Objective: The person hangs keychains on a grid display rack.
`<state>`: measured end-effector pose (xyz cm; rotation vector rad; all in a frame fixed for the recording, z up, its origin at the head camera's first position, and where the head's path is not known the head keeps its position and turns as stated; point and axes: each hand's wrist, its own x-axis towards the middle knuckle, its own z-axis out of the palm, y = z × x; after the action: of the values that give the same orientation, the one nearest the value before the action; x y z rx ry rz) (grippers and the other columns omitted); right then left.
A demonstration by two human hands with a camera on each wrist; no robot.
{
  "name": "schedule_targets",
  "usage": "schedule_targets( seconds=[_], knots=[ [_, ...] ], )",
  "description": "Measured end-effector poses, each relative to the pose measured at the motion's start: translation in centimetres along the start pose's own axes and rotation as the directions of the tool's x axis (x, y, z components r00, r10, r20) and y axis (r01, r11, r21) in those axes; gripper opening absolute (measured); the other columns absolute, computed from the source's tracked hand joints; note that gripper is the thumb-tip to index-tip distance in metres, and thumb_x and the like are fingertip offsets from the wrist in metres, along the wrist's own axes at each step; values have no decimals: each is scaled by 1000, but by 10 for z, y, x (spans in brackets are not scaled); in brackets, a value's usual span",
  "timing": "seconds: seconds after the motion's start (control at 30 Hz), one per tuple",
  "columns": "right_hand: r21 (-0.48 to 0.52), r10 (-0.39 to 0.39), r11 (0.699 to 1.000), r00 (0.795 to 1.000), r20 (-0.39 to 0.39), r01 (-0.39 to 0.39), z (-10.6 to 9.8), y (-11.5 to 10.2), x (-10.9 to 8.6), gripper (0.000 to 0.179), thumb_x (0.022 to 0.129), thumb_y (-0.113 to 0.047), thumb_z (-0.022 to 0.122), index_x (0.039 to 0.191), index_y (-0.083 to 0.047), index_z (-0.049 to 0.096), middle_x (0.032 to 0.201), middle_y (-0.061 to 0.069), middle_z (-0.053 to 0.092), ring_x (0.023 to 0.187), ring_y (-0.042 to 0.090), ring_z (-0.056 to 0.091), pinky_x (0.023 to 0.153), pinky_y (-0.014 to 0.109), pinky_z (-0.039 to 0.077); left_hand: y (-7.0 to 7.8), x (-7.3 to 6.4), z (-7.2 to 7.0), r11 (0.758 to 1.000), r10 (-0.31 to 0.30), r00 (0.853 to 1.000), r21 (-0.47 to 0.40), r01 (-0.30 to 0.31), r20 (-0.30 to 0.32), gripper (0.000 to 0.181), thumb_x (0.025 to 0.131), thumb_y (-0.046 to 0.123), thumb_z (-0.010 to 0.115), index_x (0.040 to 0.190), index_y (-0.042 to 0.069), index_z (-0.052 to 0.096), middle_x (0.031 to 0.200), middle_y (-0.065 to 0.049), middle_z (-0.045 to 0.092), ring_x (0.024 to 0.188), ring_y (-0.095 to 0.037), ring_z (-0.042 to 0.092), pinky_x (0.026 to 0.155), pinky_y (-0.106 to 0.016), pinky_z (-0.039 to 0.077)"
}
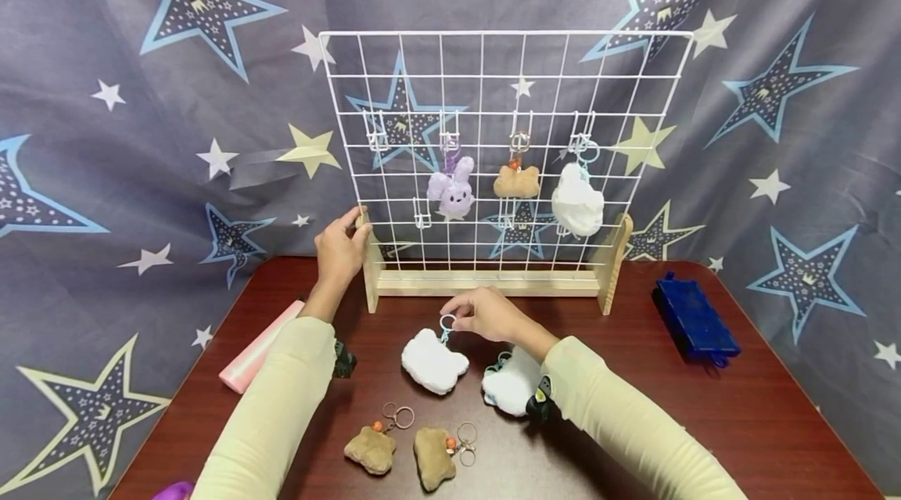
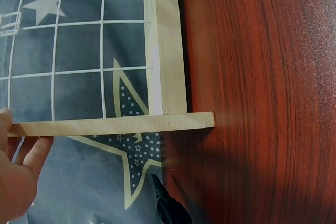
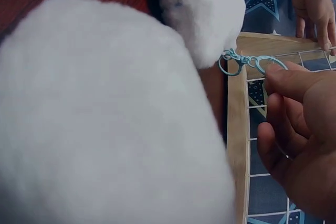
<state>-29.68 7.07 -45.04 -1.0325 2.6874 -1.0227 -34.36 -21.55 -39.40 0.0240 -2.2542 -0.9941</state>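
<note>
My left hand (image 1: 340,251) grips the wooden side post (image 1: 369,269) of a white wire grid rack (image 1: 482,246), thumb on one side and fingers on the other. In front of the rack, my right hand (image 1: 493,315) pinches the light blue key ring (image 3: 271,62) of a white plush keychain (image 1: 432,363). The plush hangs below the fingertips, close over the table. Another white plush keychain (image 1: 512,386) lies under my right wrist and looms large in the right wrist view. On the rack hang a purple bunny plush (image 1: 454,193), a brown plush (image 1: 517,182) and a white plush (image 1: 579,201).
Two brown plush keychains (image 1: 371,450) with rings lie at the table's front. White hooks (image 1: 422,217) without plushes sit on the grid. A pink and white object (image 1: 260,347) is at left, partly behind my sleeve. A blue plastic case (image 1: 697,318) lies at right. A purple thing (image 1: 173,491) shows at bottom left.
</note>
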Motion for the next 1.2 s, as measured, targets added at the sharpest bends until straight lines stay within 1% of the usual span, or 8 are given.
schedule_targets(
  seconds=[0.1, 0.23, 0.47, 0.63, 0.77, 0.9, 1.03, 1.2],
  knots=[
    [-2, -14, 1000, 1000, -11, 14, -2, -1, 0, 25, 86, -12, 80, 111, -12, 78, 83, -5, 78, 65, -1, 58, 61, 18, 47, 0, 0, 0, 1000, 10, 1000, 3, -10, -7, 37, 91, 14, 74, 127, 14, 72, 111, -21, 76, 107, -38, 71, 101, -54, 46],
    [1, -25, 1000, 1000, -9, 25, -4, -3, -1, 25, 87, -13, 80, 112, -13, 78, 86, -3, 78, 70, -1, 61, 64, 18, 49, 0, 0, 0, 1000, 21, 1000, 8, -20, -9, 36, 91, 14, 74, 127, 13, 73, 112, -21, 76, 107, -39, 71, 100, -54, 47],
    [10, -59, 998, 998, -9, 59, -10, -10, -1, 27, 88, -12, 79, 114, -15, 78, 86, -3, 77, 70, 0, 61, 63, 19, 50, 1, 0, -2, 1000, 0, 1000, 8, 0, 5, 36, 92, 15, 74, 127, 13, 72, 113, -21, 75, 108, -39, 71, 101, -53, 47],
    [17, -78, 997, 997, -8, 78, -15, -18, 0, 28, 88, -12, 79, 116, -14, 77, 87, -3, 78, 73, -1, 63, 66, 19, 51, 1, 0, -2, 1000, -11, 1000, 6, 11, 20, 36, 92, 15, 73, 128, 13, 72, 115, -21, 75, 110, -38, 70, 103, -53, 46],
    [18, -94, 995, 996, -12, 94, -19, -23, 0, 28, 87, -11, 79, 115, -14, 77, 86, -3, 78, 74, -1, 65, 67, 18, 52, 1, 0, -2, 1000, -10, 1000, 7, 10, 23, 37, 92, 15, 73, 129, 13, 72, 115, -21, 75, 109, -39, 70, 102, -53, 46],
    [32, -116, 993, 993, -11, 116, -22, -25, 1, 27, 87, -11, 79, 114, -13, 77, 85, -2, 78, 73, -2, 64, 67, 18, 52, 2, 0, -1, 1000, -5, 1000, 7, 5, 19, 37, 91, 15, 74, 128, 13, 72, 110, -22, 75, 106, -39, 71, 101, -53, 46],
    [36, -132, 991, 991, -6, 132, -26, -28, 3, 27, 88, -11, 78, 115, -12, 77, 87, 0, 78, 75, -2, 65, 68, 17, 52, 3, 0, -2, 1000, -2, 1000, 3, 2, 13, 36, 91, 14, 74, 127, 12, 72, 110, -22, 75, 106, -39, 71, 101, -53, 46],
    [7, -157, 988, 987, -19, 157, -34, -32, 4, 28, 89, -11, 78, 116, -11, 76, 88, -1, 79, 75, -1, 68, 66, 18, 52, 3, -1, -3, 1000, 2, 1000, -2, -2, 14, 36, 91, 14, 74, 127, 12, 72, 112, -22, 75, 108, -38, 71, 102, -53, 46]
  ],
)
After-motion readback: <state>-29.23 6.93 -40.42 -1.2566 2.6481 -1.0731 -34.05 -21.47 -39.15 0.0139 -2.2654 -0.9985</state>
